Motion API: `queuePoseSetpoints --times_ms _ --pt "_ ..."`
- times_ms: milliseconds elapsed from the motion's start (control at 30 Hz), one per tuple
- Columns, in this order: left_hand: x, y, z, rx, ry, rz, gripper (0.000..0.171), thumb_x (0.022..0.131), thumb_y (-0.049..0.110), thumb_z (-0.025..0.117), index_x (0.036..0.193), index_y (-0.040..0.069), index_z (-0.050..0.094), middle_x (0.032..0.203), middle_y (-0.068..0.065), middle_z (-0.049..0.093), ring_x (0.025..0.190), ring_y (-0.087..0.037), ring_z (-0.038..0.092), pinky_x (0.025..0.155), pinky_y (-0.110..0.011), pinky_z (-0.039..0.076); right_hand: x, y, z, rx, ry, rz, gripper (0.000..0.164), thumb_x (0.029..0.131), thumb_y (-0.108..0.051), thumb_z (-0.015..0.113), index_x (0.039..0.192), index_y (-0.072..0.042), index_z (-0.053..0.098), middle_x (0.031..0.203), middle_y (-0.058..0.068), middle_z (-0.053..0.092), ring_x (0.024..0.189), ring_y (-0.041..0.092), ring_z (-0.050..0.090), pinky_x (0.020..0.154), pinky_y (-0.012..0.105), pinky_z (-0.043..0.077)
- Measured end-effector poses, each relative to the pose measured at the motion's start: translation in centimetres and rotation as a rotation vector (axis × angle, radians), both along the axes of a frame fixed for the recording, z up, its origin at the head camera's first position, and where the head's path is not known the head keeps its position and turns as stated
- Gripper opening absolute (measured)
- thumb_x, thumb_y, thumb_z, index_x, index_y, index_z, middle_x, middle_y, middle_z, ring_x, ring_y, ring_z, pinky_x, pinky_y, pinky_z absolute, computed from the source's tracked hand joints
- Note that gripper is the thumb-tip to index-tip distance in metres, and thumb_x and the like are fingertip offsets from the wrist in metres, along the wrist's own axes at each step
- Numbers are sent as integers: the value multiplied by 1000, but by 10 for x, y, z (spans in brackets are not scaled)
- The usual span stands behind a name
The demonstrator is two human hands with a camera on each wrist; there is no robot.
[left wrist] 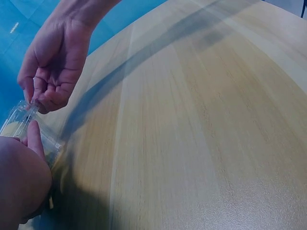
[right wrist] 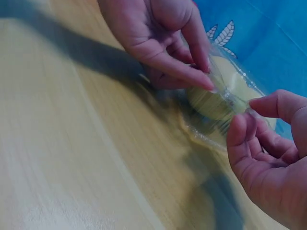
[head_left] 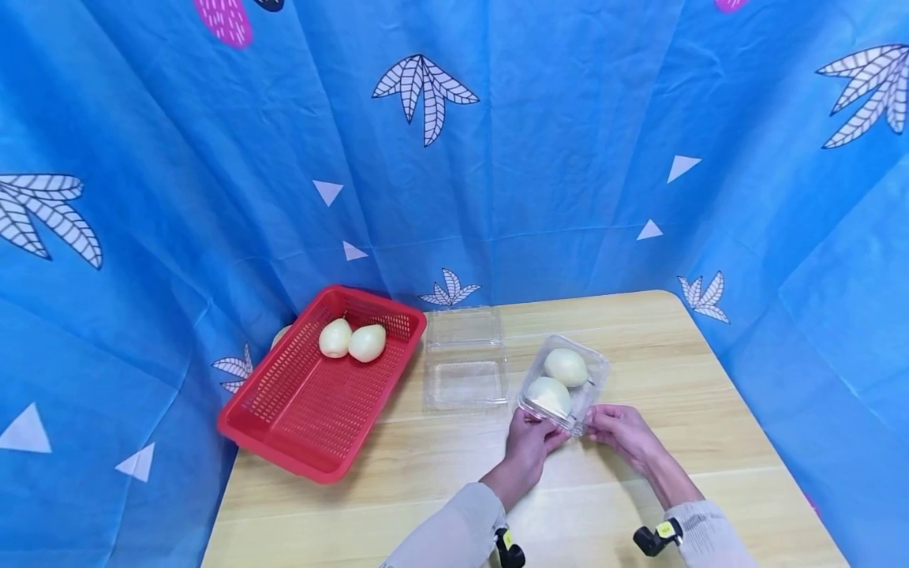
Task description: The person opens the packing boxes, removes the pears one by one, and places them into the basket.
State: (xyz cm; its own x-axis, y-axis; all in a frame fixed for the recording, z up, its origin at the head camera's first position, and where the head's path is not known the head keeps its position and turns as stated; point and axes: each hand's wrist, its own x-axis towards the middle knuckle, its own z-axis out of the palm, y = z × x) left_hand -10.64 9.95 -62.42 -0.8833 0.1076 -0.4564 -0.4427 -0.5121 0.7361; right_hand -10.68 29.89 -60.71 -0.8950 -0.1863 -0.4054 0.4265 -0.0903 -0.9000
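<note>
A clear plastic clamshell box (head_left: pixel 600 369) holds two pale yellow, pear-like fruits (head_left: pixel 566 368), and its lid lies over them. My left hand (head_left: pixel 527 457) grips the box's near left corner. At the near right corner, my right hand (head_left: pixel 625 432) pinches the edge between thumb and fingertip. In the right wrist view, the thumb and forefinger of the right hand (right wrist: pixel 273 153) meet at the rim, while the left hand (right wrist: pixel 163 48) lays a finger along the same edge. The left wrist view shows the box (left wrist: pixel 21 117) only in part, behind the left hand (left wrist: pixel 21 179).
A red perforated basket (head_left: pixel 305 410) stands at the left with two more pale fruits (head_left: pixel 367 343) inside. Another clear plastic box (head_left: pixel 465 383) lies unfolded at the back, between basket and held box. The wooden table (head_left: pixel 675 347) ends against a blue patterned curtain (head_left: pixel 568 158).
</note>
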Motion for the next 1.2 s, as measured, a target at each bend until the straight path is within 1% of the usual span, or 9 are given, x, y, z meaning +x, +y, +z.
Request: queuePoseSetpoints --times_ms 167,333,533,600,700,800,933,1033,1200 --pt "0 0 1 -5 3 0 47 89 -11 63 133 -1 49 114 -20 63 91 -26 73 87 -40 67 -1 1 0 24 10 18 17 99 -3 58 110 3 70 87 -5 70 81 7 65 78 20 62" --pt "0 -1 3 -2 15 -4 40 89 -12 63 125 -2 49 110 -19 63 88 -23 72 86 -39 67 0 1 -2 44 60 75 18 100 -4 55 110 4 68 91 -4 68 82 8 65 79 21 62" --pt "0 -2 3 -4 12 0 28 89 -13 62 106 1 45 99 -16 59 84 -22 70 84 -39 67 3 2 -3 113 122 133 18 103 -9 55 107 4 67 91 0 68 82 9 65 79 24 62" --pt "-1 -2 3 -3 8 3 28 89 -14 62 102 3 43 96 -15 58 83 -23 70 83 -40 68 5 2 -4 117 119 120 18 103 -10 56 107 2 68 92 0 69 83 10 66 80 25 63" --pt "0 -2 3 -7 6 6 29 88 -14 62 101 3 43 95 -15 57 82 -23 69 82 -40 68 9 2 -6 86 132 118 17 103 -12 58 108 0 69 94 -2 70 86 10 67 82 25 63" --pt "0 -1 2 2 -3 0 28 88 -14 62 102 3 43 95 -16 58 82 -23 70 83 -41 68 13 3 -10 17 163 123 16 102 -9 59 110 0 69 97 -5 71 89 9 67 84 24 63" --pt "0 -4 1 15 1 -47 28 90 -12 62 108 0 45 103 -20 62 88 -26 73 87 -42 67 17 4 -13 -25 179 113 17 101 -5 60 113 1 70 98 -6 73 88 7 67 83 22 62" --pt "-3 -8 0 24 1 -90 29 91 -10 62 113 -1 46 107 -21 64 90 -26 73 90 -42 66 18 3 -14 34 163 97 17 101 -8 62 112 1 71 94 -4 72 85 7 67 80 22 62" --pt "-7 -14 -1 22 2 -140 32 91 -10 64 116 -2 45 105 -19 64 86 -23 70 92 -42 65 15 -1 -11 151 155 93 19 102 -10 62 111 6 68 92 2 70 82 10 66 80 24 63"
